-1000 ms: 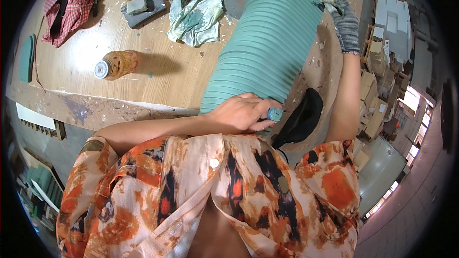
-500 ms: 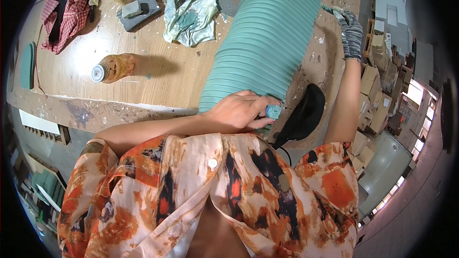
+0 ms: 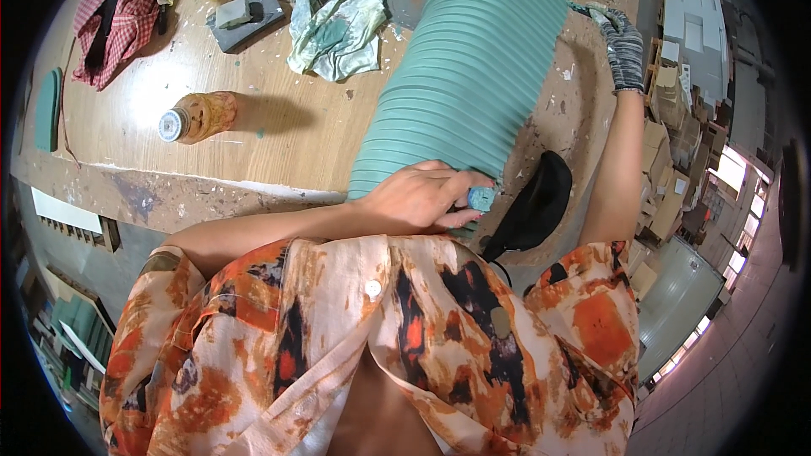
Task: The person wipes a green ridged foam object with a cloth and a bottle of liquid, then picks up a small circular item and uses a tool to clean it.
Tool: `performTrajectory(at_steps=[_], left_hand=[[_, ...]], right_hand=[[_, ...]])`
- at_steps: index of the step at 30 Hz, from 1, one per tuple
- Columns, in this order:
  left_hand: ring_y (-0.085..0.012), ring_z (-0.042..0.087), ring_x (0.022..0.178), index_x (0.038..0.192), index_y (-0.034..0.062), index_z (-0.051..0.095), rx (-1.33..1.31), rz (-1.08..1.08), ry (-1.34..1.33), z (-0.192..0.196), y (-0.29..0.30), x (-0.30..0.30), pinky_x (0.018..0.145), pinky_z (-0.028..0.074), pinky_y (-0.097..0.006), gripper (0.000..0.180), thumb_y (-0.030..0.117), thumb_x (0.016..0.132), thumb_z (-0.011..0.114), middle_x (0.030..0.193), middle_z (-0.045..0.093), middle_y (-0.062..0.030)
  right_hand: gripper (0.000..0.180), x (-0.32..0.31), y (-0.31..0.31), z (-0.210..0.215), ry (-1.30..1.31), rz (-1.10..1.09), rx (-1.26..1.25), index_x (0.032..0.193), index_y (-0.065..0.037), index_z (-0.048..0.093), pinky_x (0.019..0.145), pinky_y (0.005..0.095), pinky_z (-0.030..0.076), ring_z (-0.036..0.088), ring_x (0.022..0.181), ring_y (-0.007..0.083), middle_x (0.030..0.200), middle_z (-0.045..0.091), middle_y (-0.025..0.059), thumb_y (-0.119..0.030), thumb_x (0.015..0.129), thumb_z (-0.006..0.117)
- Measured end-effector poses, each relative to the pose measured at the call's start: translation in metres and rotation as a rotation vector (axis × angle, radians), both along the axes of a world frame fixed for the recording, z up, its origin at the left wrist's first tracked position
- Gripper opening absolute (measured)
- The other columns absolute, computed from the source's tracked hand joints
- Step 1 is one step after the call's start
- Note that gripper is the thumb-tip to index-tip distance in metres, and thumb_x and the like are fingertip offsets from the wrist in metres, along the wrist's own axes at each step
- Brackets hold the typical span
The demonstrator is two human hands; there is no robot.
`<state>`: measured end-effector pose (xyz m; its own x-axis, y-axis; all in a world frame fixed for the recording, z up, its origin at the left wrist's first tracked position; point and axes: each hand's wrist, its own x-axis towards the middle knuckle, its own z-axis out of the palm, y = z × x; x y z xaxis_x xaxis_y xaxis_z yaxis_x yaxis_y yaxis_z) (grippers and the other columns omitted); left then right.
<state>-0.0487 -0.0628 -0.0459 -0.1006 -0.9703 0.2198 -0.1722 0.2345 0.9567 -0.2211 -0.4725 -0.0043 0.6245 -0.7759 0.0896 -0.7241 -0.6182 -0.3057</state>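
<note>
A long row of overlapping teal slats [image 3: 456,76] lies on the worktable, running from near my body to the far edge. My left hand [image 3: 422,196] is bare and rests on the near end of the row. Its thumb and fingers are closed around a small blue, paint-crusted round piece [image 3: 481,198]. Out past the row's far right edge, my right hand [image 3: 623,52] wears a grey striped knit glove. Its fingers are curled at a teal-stained tip [image 3: 583,8] beside the slats; what it holds is too small to make out.
A black cloth-like item [image 3: 536,203] lies right of my left hand. Leftward on the table [image 3: 296,148] are an amber jar [image 3: 207,116], a stained rag [image 3: 338,34], a grey block [image 3: 245,19] and a red checked cloth [image 3: 114,21]. Cardboard boxes [image 3: 663,152] are stacked at right.
My gloved right hand has moved slightly farther away along the row's right edge. My left hand keeps its place and its hold on the blue round piece.
</note>
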Motion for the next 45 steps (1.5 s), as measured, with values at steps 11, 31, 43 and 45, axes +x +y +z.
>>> performTrajectory(at_steps=[11,31,43,45], left_hand=[[-0.019,0.061,0.078,0.122,0.0123,0.059,-0.054,0.041,-0.01,0.003,-0.001,-0.001,0.074,0.051,-0.031,0.045,0.027,0.083,0.075,0.076,0.061,0.0003],[-0.0259,0.062,0.083,0.121,0.0108,0.055,-0.028,-0.002,0.023,0.002,-0.002,-0.001,0.081,0.049,-0.034,0.04,0.03,0.088,0.067,0.073,0.062,-0.007],[-0.0198,0.063,0.078,0.12,0.0097,0.058,-0.055,0.023,-0.001,0.004,-0.003,-0.002,0.075,0.051,-0.032,0.043,0.024,0.083,0.075,0.078,0.062,-0.0016],[-0.0197,0.063,0.079,0.12,0.0098,0.058,-0.058,0.016,0.001,0.005,-0.003,-0.001,0.075,0.051,-0.032,0.043,0.024,0.083,0.075,0.078,0.063,-0.0016]], right_hand=[[0.022,-0.01,-0.021,0.003,-0.05,0.049,0.0,0.112,-0.005,0.069,0.088,0.0281,0.048,0.062,0.093,0.0149,0.106,0.07,0.0059,-0.011,0.091,0.064],[0.025,-0.012,0.032,0.0,-0.415,-0.447,0.539,0.116,-0.005,0.068,0.079,0.0226,0.045,0.055,0.092,0.0066,0.11,0.066,0.0003,-0.01,0.092,0.064],[0.03,-0.004,0.023,-0.009,-0.432,-0.493,0.46,0.12,-0.007,0.066,0.07,0.0222,0.046,0.051,0.075,0.0071,0.093,0.066,-0.0005,-0.019,0.093,0.063],[0.032,-0.008,0.025,-0.015,-0.48,-0.48,0.469,0.121,-0.007,0.065,0.071,0.0233,0.046,0.05,0.076,0.0075,0.095,0.065,-0.0003,-0.022,0.093,0.062]])
